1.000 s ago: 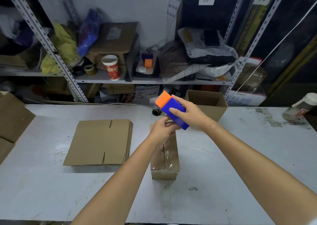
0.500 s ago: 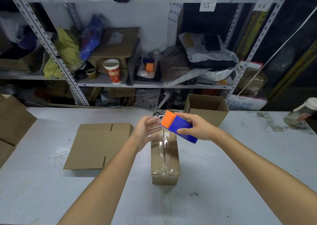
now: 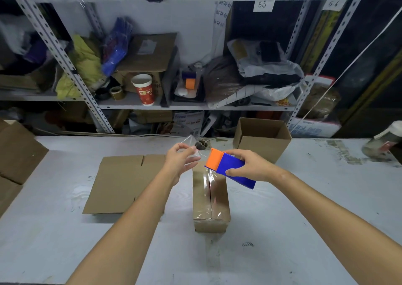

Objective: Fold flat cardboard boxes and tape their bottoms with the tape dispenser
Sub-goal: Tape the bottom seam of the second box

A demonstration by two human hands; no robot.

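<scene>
A folded cardboard box (image 3: 211,206) stands bottom-up in the middle of the table, with clear tape along its centre seam. My right hand (image 3: 250,165) grips the blue and orange tape dispenser (image 3: 228,168) just above the box's far end. My left hand (image 3: 180,160) pinches a loose strip of clear tape (image 3: 191,145) to the left of the dispenser, over the box's far left corner. A stack of flat cardboard boxes (image 3: 124,184) lies to the left of the folded box.
An open, upright cardboard box (image 3: 261,139) stands at the back of the table, right of centre. More cardboard (image 3: 17,156) sits at the left edge. A bottle (image 3: 385,141) lies at the far right. Cluttered metal shelves (image 3: 152,106) rise behind the table.
My right hand has lowered the dispenser from above the box and shifted it right. My left hand has left the dispenser and moved left, now pinching a tape strip.
</scene>
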